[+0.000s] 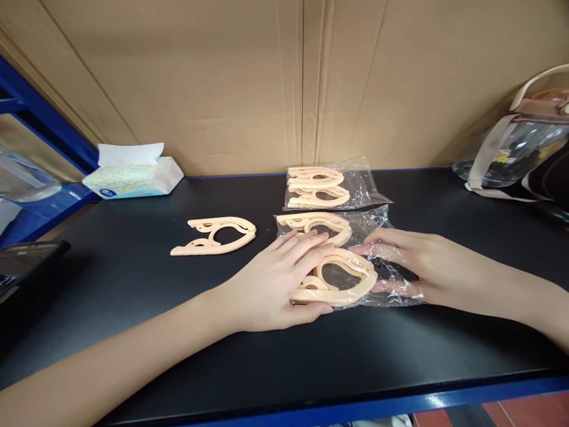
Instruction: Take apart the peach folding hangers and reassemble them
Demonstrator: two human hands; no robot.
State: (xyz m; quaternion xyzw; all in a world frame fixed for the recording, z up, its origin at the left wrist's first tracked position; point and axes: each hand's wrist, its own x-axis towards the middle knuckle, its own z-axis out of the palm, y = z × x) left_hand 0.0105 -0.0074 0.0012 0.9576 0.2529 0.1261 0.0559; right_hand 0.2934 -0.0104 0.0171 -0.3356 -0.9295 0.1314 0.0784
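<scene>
A clear plastic bag [397, 298] with folded cream-coloured plastic hangers in it lies on the black table. The nearer hanger [355, 292] and the farther hanger [340, 222] lie one behind the other inside. My left hand [280, 276] rests flat across their left ends, fingers stretched out. At the bag's right end is my right hand [413, 261], its fingers and thumb apart, with crinkled plastic over part of them. To the left, a loose folded hanger [240, 243] lies by itself. Behind, a second clear bag [362, 184] contains more cream hangers.
A tissue pack [142, 181] stands at the back left. A clear bottle with a strap [511, 148] is at the back right. A dark device [26, 273] sits at the left edge. Cardboard [222, 89] walls off the rear of the black table [200, 367].
</scene>
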